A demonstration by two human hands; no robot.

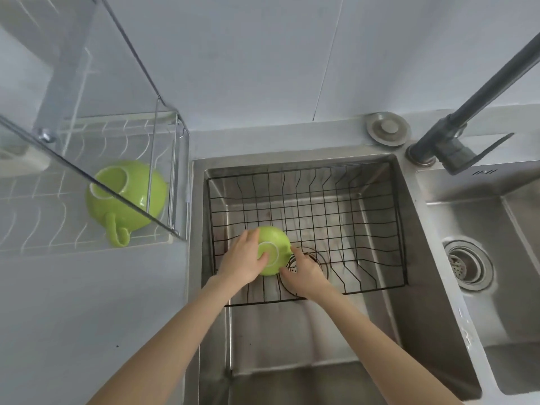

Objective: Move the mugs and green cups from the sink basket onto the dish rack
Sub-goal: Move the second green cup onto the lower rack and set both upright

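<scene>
A green cup (276,244) sits upside down, base ring up, in the front left of the black wire sink basket (365,200). My left hand (242,258) wraps its left side, thumb across the base. My right hand (304,273) touches its right side, where the handle seems to be hidden under the fingers. A second green cup (131,197) rests upside down on the white dish rack (38,226) at the left, its handle pointing toward me.
A steel frame of the rack (163,176) rises beside the sink's left edge. The dark faucet (455,135) stands at the back right, a sink plug (387,128) behind the basin, and a second basin with a drain (467,266) to the right.
</scene>
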